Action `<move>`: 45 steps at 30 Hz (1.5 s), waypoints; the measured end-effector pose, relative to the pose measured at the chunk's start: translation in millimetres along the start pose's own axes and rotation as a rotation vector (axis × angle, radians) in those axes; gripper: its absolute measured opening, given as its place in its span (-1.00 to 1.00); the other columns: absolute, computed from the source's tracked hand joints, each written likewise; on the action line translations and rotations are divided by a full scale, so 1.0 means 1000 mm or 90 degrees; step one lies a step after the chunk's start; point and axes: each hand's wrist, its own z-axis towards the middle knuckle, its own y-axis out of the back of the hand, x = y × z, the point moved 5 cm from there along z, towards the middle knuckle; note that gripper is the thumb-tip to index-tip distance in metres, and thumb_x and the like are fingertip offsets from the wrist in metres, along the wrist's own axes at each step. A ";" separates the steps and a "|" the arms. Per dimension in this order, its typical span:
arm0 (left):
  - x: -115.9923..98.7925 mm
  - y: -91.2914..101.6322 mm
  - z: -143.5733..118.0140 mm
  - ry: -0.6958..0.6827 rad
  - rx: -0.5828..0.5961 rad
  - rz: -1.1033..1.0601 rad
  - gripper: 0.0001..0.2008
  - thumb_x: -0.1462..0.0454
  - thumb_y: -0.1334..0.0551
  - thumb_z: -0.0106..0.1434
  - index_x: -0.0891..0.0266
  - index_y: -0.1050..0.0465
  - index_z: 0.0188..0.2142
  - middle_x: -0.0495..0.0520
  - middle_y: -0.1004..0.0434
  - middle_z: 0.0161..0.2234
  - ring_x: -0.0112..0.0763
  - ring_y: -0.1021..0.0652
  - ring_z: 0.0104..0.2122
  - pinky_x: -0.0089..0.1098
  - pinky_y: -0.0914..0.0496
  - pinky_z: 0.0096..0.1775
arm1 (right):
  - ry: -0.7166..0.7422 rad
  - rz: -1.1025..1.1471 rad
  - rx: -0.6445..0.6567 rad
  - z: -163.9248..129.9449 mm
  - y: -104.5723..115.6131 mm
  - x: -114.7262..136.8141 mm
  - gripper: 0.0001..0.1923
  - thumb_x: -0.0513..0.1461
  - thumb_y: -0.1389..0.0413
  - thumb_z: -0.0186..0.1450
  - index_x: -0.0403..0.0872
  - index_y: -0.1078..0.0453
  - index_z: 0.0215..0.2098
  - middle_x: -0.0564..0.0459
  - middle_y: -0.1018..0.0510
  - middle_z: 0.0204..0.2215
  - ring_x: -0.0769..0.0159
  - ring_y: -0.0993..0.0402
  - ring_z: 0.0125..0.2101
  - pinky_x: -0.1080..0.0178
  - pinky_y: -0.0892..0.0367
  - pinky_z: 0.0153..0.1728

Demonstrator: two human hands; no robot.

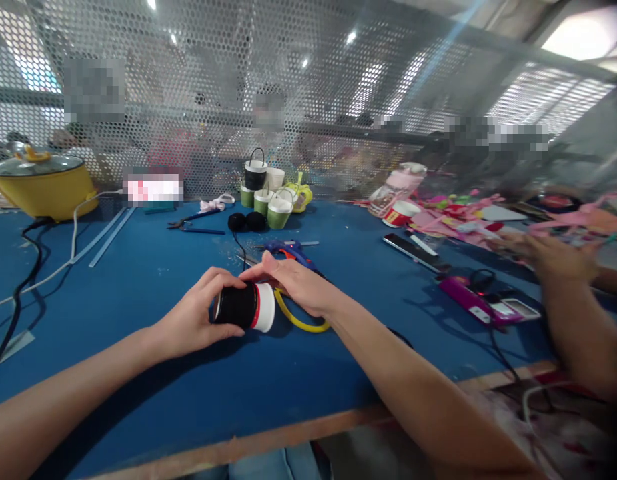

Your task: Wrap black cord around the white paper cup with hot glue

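A paper cup [244, 307] wrapped in black, with a white rim and a red band, lies on its side on the blue table [153, 393]. My left hand [201, 320] grips its black end. My right hand [293, 283] rests fingers along the top of the cup, near its rim. A yellow strip loop [301, 321] lies under my right hand. A blue glue gun [294, 254] lies just behind my hands.
Several finished cups [268, 193] stand at the back centre, with pliers [191, 224] to their left. A yellow pot [41, 183] sits at far left, cables trailing. At right, another person's arm [573, 300] works by pink scraps, a phone [415, 252] and a purple device [481, 301].
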 end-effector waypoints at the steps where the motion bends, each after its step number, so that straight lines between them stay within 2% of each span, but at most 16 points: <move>1: 0.000 -0.001 0.000 -0.001 0.005 0.012 -0.54 0.27 -0.30 0.06 0.17 -0.18 -0.07 0.13 -0.24 -0.12 -0.23 -0.35 -0.10 -0.18 -0.32 -0.08 | -0.004 -0.007 0.007 0.000 0.000 0.000 -0.43 0.11 0.16 0.24 -0.12 -0.49 -0.29 -0.06 -0.55 -0.27 0.26 -0.43 -0.21 0.12 -0.20 -0.07; 7: -0.002 -0.003 -0.002 -0.014 0.013 0.045 -0.51 0.29 -0.30 0.05 0.18 -0.12 -0.06 0.16 -0.23 -0.10 -0.20 -0.36 -0.09 -0.15 -0.32 -0.07 | -0.018 -0.052 -0.024 -0.001 0.002 -0.001 -0.41 0.12 0.13 0.22 -0.15 -0.51 -0.32 -0.10 -0.55 -0.26 0.21 -0.40 -0.17 0.08 -0.13 -0.01; 10: -0.001 -0.003 -0.001 -0.019 0.009 0.052 -0.50 0.28 -0.30 0.05 0.18 -0.11 -0.05 0.16 -0.23 -0.10 -0.19 -0.36 -0.09 -0.14 -0.32 -0.07 | -0.013 0.003 -0.027 0.001 0.002 -0.003 -0.43 0.12 0.09 0.20 -0.15 -0.50 -0.32 -0.11 -0.54 -0.24 0.21 -0.40 -0.16 0.08 -0.15 -0.01; 14: 0.000 -0.003 -0.001 -0.025 0.017 0.053 -0.50 0.25 -0.29 0.07 0.18 -0.09 -0.04 0.16 -0.23 -0.10 -0.20 -0.35 -0.09 -0.14 -0.32 -0.07 | 0.042 0.097 -0.046 0.003 0.004 0.001 -0.46 0.13 0.05 0.17 -0.12 -0.50 -0.32 -0.08 -0.52 -0.20 0.23 -0.38 -0.11 0.09 -0.16 0.00; 20: -0.003 -0.005 -0.003 -0.039 0.062 0.074 -0.41 0.21 -0.24 0.13 0.14 -0.02 0.10 0.20 -0.17 -0.03 -0.15 -0.31 0.00 -0.12 -0.31 -0.03 | 0.088 0.105 0.000 0.003 -0.005 0.007 -0.45 0.14 0.08 0.18 -0.10 -0.48 -0.27 -0.06 -0.49 -0.12 0.23 -0.31 -0.03 0.10 -0.13 0.04; 23: -0.003 -0.006 -0.003 -0.042 0.062 0.089 -0.44 0.19 -0.25 0.12 0.16 -0.09 0.08 0.21 -0.19 -0.04 -0.12 -0.31 0.00 -0.13 -0.31 -0.03 | 0.074 0.072 0.023 0.005 -0.010 0.003 -0.45 0.12 0.13 0.22 -0.10 -0.46 -0.21 -0.07 -0.46 -0.08 0.25 -0.32 -0.03 0.11 -0.14 0.04; 25: -0.002 -0.005 -0.003 -0.029 0.053 0.087 -0.47 0.18 -0.26 0.10 0.19 -0.15 0.05 0.21 -0.21 -0.06 -0.12 -0.34 -0.03 -0.15 -0.33 -0.04 | 0.065 0.017 0.023 0.006 -0.010 0.002 -0.45 0.09 0.15 0.26 -0.13 -0.43 -0.18 -0.09 -0.45 -0.07 0.26 -0.33 -0.04 0.14 -0.18 0.00; 27: -0.001 -0.004 -0.002 -0.006 0.051 0.081 -0.46 0.16 -0.26 0.09 0.19 -0.17 0.04 0.20 -0.22 -0.07 -0.14 -0.37 -0.06 -0.17 -0.35 -0.07 | 0.056 -0.073 -0.034 0.007 0.001 0.005 -0.48 0.05 0.14 0.27 -0.17 -0.41 -0.15 -0.13 -0.47 -0.11 0.27 -0.37 -0.10 0.17 -0.26 -0.08; 30: 0.002 -0.004 -0.001 0.030 0.059 0.078 -0.46 0.15 -0.26 0.10 0.17 -0.16 0.05 0.19 -0.23 -0.07 -0.16 -0.39 -0.09 -0.18 -0.36 -0.08 | 0.031 -0.235 -0.226 0.006 0.036 0.013 -0.52 -0.03 0.17 0.31 -0.23 -0.38 -0.16 -0.17 -0.51 -0.22 0.29 -0.44 -0.28 0.24 -0.34 -0.27; 32: 0.004 -0.004 -0.001 0.042 0.061 0.077 -0.46 0.15 -0.25 0.11 0.17 -0.15 0.05 0.19 -0.24 -0.06 -0.17 -0.39 -0.08 -0.18 -0.35 -0.07 | -0.027 -0.418 -0.337 0.005 0.063 0.016 -0.55 -0.09 0.22 0.34 -0.22 -0.37 -0.17 -0.16 -0.52 -0.26 0.30 -0.45 -0.33 0.27 -0.32 -0.32; 33: 0.004 -0.004 -0.001 0.043 0.060 0.076 -0.46 0.15 -0.25 0.11 0.17 -0.14 0.06 0.19 -0.25 -0.06 -0.17 -0.39 -0.08 -0.18 -0.34 -0.06 | -0.073 -0.531 -0.364 0.005 0.074 0.016 -0.58 -0.12 0.21 0.34 -0.20 -0.38 -0.19 -0.15 -0.52 -0.27 0.28 -0.45 -0.32 0.27 -0.31 -0.31; 34: 0.005 -0.004 -0.001 0.040 0.060 0.073 -0.45 0.15 -0.25 0.11 0.17 -0.13 0.06 0.19 -0.25 -0.06 -0.17 -0.38 -0.07 -0.18 -0.34 -0.06 | -0.125 -0.635 -0.367 0.007 0.084 0.014 -0.63 -0.15 0.17 0.32 -0.19 -0.40 -0.22 -0.14 -0.52 -0.29 0.25 -0.45 -0.30 0.26 -0.29 -0.29; 36: 0.005 -0.004 -0.002 0.032 0.062 0.067 -0.45 0.13 -0.23 0.13 0.16 -0.11 0.07 0.19 -0.26 -0.05 -0.17 -0.38 -0.07 -0.18 -0.33 -0.05 | -0.203 -0.735 -0.334 0.012 0.097 0.005 -0.75 -0.22 0.03 0.23 -0.19 -0.45 -0.33 -0.17 -0.53 -0.32 0.15 -0.45 -0.28 0.23 -0.26 -0.29; 40: 0.005 -0.004 -0.001 0.031 0.073 0.070 -0.49 0.13 -0.18 0.17 0.16 -0.10 0.08 0.20 -0.26 -0.05 -0.19 -0.39 -0.08 -0.18 -0.34 -0.06 | -0.281 -0.752 -0.266 0.022 0.103 -0.018 -0.88 -0.31 -0.13 0.05 -0.20 -0.47 -0.44 -0.23 -0.54 -0.35 0.08 -0.45 -0.29 0.25 -0.26 -0.36; 45: 0.003 0.001 0.000 0.015 0.033 0.067 -0.51 0.18 -0.24 0.12 0.16 -0.17 0.04 0.20 -0.27 -0.03 -0.16 -0.38 -0.05 -0.16 -0.32 -0.03 | -0.307 -0.746 -0.266 0.025 0.104 -0.031 -0.83 -0.30 -0.08 0.09 -0.20 -0.46 -0.38 -0.21 -0.54 -0.32 0.12 -0.46 -0.27 0.28 -0.25 -0.36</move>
